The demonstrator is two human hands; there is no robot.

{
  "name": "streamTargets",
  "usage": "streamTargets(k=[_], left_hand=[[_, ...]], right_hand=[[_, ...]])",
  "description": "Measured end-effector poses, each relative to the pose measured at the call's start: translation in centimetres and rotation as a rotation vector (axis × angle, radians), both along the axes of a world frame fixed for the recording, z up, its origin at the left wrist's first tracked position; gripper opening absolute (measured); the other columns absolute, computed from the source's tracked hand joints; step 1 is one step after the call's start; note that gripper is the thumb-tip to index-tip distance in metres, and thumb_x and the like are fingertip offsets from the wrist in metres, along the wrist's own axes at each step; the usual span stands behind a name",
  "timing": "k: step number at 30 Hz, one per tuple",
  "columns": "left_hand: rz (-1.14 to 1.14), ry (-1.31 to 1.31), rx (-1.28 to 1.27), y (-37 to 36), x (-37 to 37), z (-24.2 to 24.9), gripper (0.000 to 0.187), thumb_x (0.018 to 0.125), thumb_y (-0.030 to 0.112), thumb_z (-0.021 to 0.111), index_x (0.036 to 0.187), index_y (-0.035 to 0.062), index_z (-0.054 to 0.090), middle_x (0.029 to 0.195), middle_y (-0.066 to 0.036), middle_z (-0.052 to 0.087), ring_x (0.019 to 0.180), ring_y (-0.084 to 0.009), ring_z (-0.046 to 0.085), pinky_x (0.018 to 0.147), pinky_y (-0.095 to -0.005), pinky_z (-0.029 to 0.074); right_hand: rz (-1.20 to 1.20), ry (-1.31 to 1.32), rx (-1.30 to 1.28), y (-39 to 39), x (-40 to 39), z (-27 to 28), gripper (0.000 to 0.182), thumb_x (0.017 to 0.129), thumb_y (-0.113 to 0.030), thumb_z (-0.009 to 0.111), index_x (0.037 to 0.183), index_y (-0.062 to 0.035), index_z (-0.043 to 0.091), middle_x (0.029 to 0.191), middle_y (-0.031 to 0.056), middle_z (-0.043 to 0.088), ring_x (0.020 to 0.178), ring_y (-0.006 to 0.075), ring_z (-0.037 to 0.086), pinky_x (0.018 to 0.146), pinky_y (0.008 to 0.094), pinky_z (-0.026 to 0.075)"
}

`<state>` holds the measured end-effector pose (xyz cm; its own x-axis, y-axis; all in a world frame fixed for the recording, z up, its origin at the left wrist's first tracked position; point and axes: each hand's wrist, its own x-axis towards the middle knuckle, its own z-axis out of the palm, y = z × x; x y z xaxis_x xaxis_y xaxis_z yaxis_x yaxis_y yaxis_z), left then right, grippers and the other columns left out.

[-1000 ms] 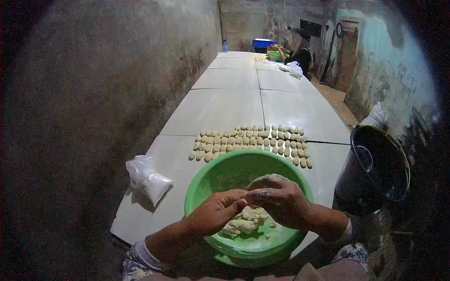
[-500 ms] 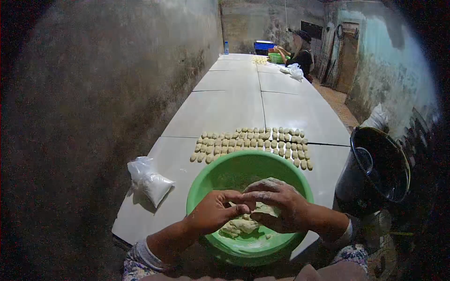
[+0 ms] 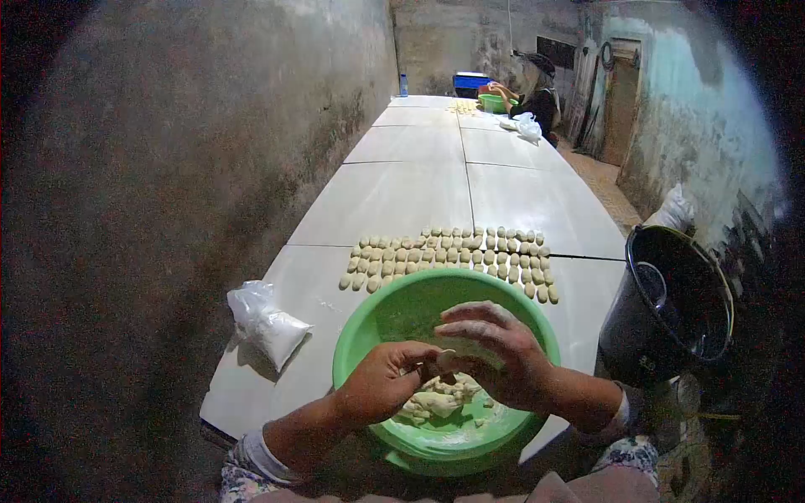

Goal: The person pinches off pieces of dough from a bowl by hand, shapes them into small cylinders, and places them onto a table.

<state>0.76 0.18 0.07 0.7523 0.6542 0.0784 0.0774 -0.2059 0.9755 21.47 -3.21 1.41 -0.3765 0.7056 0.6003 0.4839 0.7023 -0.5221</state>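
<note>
Dough (image 3: 436,405) below left hand (image 3: 381,383) and right hand (image 3: 511,356)

The table (image 3: 402,197) extends lengthwise away from you, with a wall (image 3: 210,168) on its left. At the near edge, find the basin (image 3: 394,312); dough (image 3: 436,404) lies in it. Your left hand (image 3: 387,379) is over the basin's left half, your right hand (image 3: 507,356) over its right. Rows of dough pieces (image 3: 453,254) lie directly behind the basin. A bag (image 3: 272,325) rests toward the near left corner; a bucket (image 3: 631,323) stands by the right edge, a sack (image 3: 673,210) behind it. A bottle (image 3: 403,85) marks the far left corner. Right of it are a crate (image 3: 471,82), a second basin (image 3: 493,105) and, at the right edge, a co-worker (image 3: 543,105).
</note>
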Motion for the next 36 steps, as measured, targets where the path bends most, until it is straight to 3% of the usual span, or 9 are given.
streamTargets(k=[7,9,13,19,23,25,29,32,36], left_hand=[[0.005,0.004,0.071,-0.6,0.4,-0.9,0.025,0.099,0.02,0.044,0.099,0.0018,0.061,0.083,-0.006,0.059,0.082,-0.0127,0.055,0.079,-0.0283,0.044],[-0.021,-0.237,-0.076,-1.0,0.7,-1.4,0.033,0.101,0.03,0.04,0.102,0.0016,0.057,0.085,-0.005,0.057,0.08,-0.0123,0.052,0.078,-0.0281,0.044],[-0.03,-0.025,0.006,-0.5,0.4,-0.8,0.047,0.098,0.044,0.04,0.104,0.0018,0.06,0.093,-0.006,0.062,0.085,-0.0145,0.058,0.081,-0.0315,0.047],[-0.026,-0.115,-0.077,-0.5,0.7,-1.1,0.035,0.102,0.024,0.033,0.111,-0.0019,0.055,0.089,-0.008,0.059,0.082,-0.0136,0.054,0.077,-0.0295,0.046],[-0.038,-0.168,-0.148,0.1,0.4,-2.0,0.047,0.101,0.039,0.035,0.115,-0.0019,0.054,0.09,-0.008,0.059,0.083,-0.0142,0.054,0.078,-0.0301,0.046],[-0.023,-0.028,0.037,-0.3,0.5,-0.9,0.051,0.1,0.044,0.036,0.115,-0.0006,0.055,0.09,-0.008,0.059,0.083,-0.0148,0.054,0.079,-0.0303,0.045],[0.011,0.016,0.071,-0.5,0.4,-0.3,0.038,0.099,0.035,0.043,0.111,0.001,0.057,0.086,-0.007,0.06,0.082,-0.013,0.054,0.079,-0.0299,0.045],[0.053,0.047,0.038,-0.3,0.1,-1.0,0.029,0.098,0.027,0.048,0.104,0.0019,0.06,0.082,-0.005,0.061,0.076,-0.011,0.053,0.073,-0.0294,0.044],[0.061,0.081,0.05,-0.2,0.2,-1.1,0.026,0.098,0.024,0.048,0.097,0.0008,0.061,0.076,-0.004,0.058,0.07,-0.0103,0.05,0.066,-0.0287,0.043]], right_hand=[[0.042,0.014,-0.033,0.2,0.6,-0.3,0.018,0.079,-0.014,0.069,0.092,-0.0061,0.059,0.104,0.0131,0.059,0.097,0.0328,0.058,0.082,0.0419,0.047],[0.033,-0.004,-0.032,0.4,0.6,-0.4,0.019,0.08,-0.013,0.068,0.094,-0.0061,0.059,0.103,0.0137,0.059,0.097,0.0328,0.058,0.081,0.0415,0.048],[0.006,0.059,-0.018,0.0,0.2,-0.3,0.028,0.081,-0.012,0.066,0.108,-0.0077,0.059,0.103,0.0147,0.06,0.097,0.0333,0.058,0.081,0.0411,0.048],[0.005,-0.31,0.121,-0.4,0.3,-0.4,0.042,0.081,-0.013,0.057,0.123,-0.0115,0.053,0.111,0.0128,0.058,0.101,0.0331,0.057,0.086,0.0454,0.046],[-0.006,-0.285,0.095,-0.5,0.5,-0.6,0.038,0.082,-0.017,0.057,0.119,-0.0112,0.054,0.11,0.0124,0.058,0.101,0.0331,0.057,0.086,0.046,0.045],[-0.046,-0.363,0.059,-0.5,0.8,-0.7,0.032,0.084,-0.02,0.057,0.114,-0.0112,0.056,0.108,0.0124,0.059,0.101,0.0329,0.058,0.087,0.0463,0.044],[-0.024,-0.343,0.069,-0.5,0.4,-0.3,0.028,0.085,-0.022,0.057,0.111,-0.0113,0.056,0.106,0.0127,0.06,0.101,0.033,0.058,0.087,0.0468,0.044],[-0.092,-0.203,0.159,-0.5,-0.1,-0.4,0.027,0.077,-0.017,0.072,0.101,-0.0123,0.062,0.096,0.0096,0.064,0.086,0.0307,0.063,0.069,0.04,0.048],[0.058,-0.244,0.051,-0.3,0.4,-0.4,0.03,0.079,-0.015,0.062,0.109,-0.0124,0.058,0.103,0.0133,0.061,0.094,0.0338,0.061,0.079,0.0461,0.047]])
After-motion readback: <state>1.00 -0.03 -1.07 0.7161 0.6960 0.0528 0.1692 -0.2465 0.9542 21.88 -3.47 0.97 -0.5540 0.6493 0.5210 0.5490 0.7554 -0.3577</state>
